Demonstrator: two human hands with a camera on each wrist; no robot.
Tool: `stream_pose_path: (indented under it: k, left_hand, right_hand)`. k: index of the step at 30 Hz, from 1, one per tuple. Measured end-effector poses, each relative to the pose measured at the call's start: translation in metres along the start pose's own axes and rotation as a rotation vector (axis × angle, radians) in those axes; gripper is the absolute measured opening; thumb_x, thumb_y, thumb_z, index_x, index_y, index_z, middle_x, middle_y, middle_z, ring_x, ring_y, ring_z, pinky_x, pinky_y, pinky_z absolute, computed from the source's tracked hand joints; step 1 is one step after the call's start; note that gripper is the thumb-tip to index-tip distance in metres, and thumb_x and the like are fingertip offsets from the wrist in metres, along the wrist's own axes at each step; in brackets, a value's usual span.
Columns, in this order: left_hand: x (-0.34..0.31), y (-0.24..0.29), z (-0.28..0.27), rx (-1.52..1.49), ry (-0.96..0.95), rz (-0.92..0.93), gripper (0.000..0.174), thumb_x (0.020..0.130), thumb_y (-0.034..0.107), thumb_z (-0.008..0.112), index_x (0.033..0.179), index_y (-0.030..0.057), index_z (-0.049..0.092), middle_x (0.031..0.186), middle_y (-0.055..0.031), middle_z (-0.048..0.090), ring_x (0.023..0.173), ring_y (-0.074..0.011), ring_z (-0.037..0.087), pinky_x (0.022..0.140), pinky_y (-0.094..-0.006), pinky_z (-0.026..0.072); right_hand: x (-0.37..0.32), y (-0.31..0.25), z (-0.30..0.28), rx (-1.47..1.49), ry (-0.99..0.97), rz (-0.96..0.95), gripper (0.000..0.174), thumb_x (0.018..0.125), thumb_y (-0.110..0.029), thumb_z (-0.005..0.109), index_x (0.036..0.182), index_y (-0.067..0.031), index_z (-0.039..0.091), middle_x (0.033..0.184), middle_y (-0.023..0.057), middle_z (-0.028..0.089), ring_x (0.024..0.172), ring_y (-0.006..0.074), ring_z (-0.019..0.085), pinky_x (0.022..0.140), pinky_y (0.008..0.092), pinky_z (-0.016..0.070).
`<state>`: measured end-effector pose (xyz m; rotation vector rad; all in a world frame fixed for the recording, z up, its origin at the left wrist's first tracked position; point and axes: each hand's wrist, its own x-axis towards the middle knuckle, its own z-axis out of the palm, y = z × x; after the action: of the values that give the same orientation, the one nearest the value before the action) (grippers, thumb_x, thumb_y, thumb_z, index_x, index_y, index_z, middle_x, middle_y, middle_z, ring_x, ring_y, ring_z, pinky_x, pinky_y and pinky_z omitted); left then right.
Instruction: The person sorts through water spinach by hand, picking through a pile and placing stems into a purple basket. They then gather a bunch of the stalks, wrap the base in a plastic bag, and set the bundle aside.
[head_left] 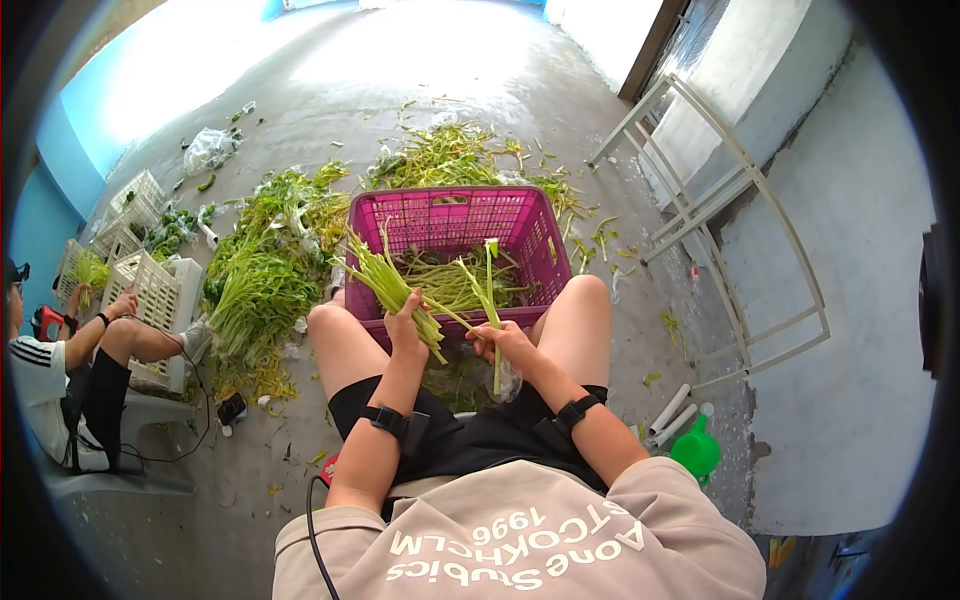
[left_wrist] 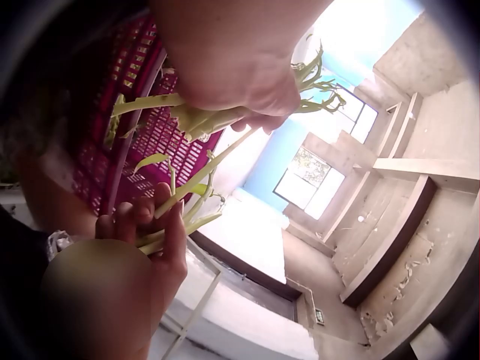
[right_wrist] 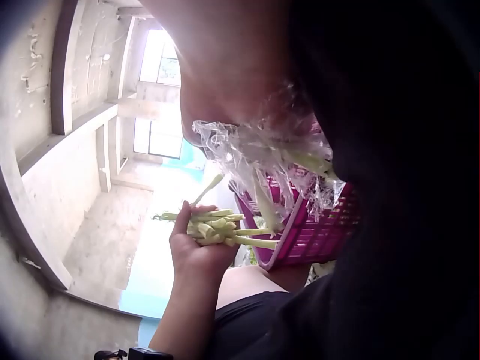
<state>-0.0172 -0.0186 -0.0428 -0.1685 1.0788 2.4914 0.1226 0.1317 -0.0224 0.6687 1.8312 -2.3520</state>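
Observation:
My left hand (head_left: 404, 322) grips a bunch of pale green vegetable stalks (head_left: 380, 278) over the near side of a magenta plastic crate (head_left: 362, 225). In the right wrist view the bunch's thick cut ends (right_wrist: 214, 229) point toward the camera. My right hand (head_left: 506, 342) holds a few stalks (head_left: 487, 285), with its fingers curled round their lower part in the left wrist view. A clear crumpled plastic bag (right_wrist: 259, 154) hangs at the right hand. One thin stalk (left_wrist: 225, 152) spans the gap between the two hands. More stalks (head_left: 455, 285) lie inside the crate.
Heaps of leafy greens (head_left: 262, 290) and yellowed trimmings (head_left: 450, 160) lie left of and beyond the crate. At left another person (head_left: 60, 370) sits by white crates (head_left: 150, 290). A metal frame (head_left: 720, 200) leans at the right wall, near a green plastic item (head_left: 697, 452).

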Motion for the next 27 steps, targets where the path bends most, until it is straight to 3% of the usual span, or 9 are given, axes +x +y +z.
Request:
stream_pose_path:
  k: [2, 9, 17, 20, 27]
  left_hand:
    - [-0.001, 0.0, 0.002, -0.053, 0.017, 0.031, 0.017, 0.085, 0.008, 0.071, 0.099, 0.0027, 0.063, 0.074, -0.0023, 0.059, 0.063, -0.012, 0.058, 0.051, -0.0262, 0.047]
    - [0.003, 0.0, 0.0, -0.089, 0.09, 0.02, 0.015, 0.086, 0.007, 0.071, 0.098, 0.0034, 0.063, 0.075, -0.0024, 0.06, 0.062, -0.0123, 0.058, 0.051, -0.0266, 0.0463]
    - [-0.02, -0.018, 0.012, 0.128, -0.032, -0.182, 0.019, 0.087, 0.014, 0.073, 0.101, 0.0061, 0.063, 0.071, -0.0023, 0.06, 0.059, -0.0136, 0.06, 0.051, -0.0282, 0.0485]
    - [-0.032, -0.032, 0.02, 0.219, -0.196, -0.273, 0.02, 0.085, 0.015, 0.075, 0.096, 0.0048, 0.064, 0.07, -0.003, 0.06, 0.059, -0.0148, 0.06, 0.052, -0.0289, 0.0489]
    - [-0.036, -0.034, 0.018, 0.264, -0.212, -0.21, 0.014, 0.081, 0.008, 0.075, 0.087, 0.0028, 0.064, 0.07, -0.0035, 0.06, 0.059, -0.0141, 0.06, 0.054, -0.0273, 0.0475]
  right_hand:
    - [0.004, 0.003, -0.003, 0.03, -0.008, 0.01, 0.028, 0.095, -0.023, 0.058, 0.098, 0.0028, 0.069, 0.069, 0.0066, 0.064, 0.049, 0.0108, 0.051, 0.048, 0.0256, 0.0411]
    - [0.01, 0.011, -0.007, -0.006, -0.005, 0.004, 0.025, 0.093, -0.019, 0.059, 0.098, 0.0043, 0.068, 0.073, 0.0094, 0.067, 0.047, 0.0109, 0.052, 0.047, 0.0246, 0.0427]
    - [0.01, 0.014, -0.008, 0.032, 0.057, -0.114, 0.023, 0.095, -0.02, 0.059, 0.092, 0.0017, 0.068, 0.071, 0.006, 0.065, 0.053, 0.0101, 0.053, 0.051, 0.0246, 0.0419]
    - [0.012, 0.016, -0.008, -0.033, 0.08, -0.129, 0.021, 0.093, -0.018, 0.06, 0.091, 0.0009, 0.069, 0.068, 0.0054, 0.063, 0.051, 0.0104, 0.054, 0.048, 0.025, 0.0437]
    - [0.011, 0.014, -0.003, -0.094, 0.108, -0.118, 0.019, 0.092, -0.016, 0.062, 0.086, 0.0001, 0.069, 0.065, 0.0044, 0.062, 0.051, 0.0108, 0.055, 0.048, 0.0249, 0.0432]
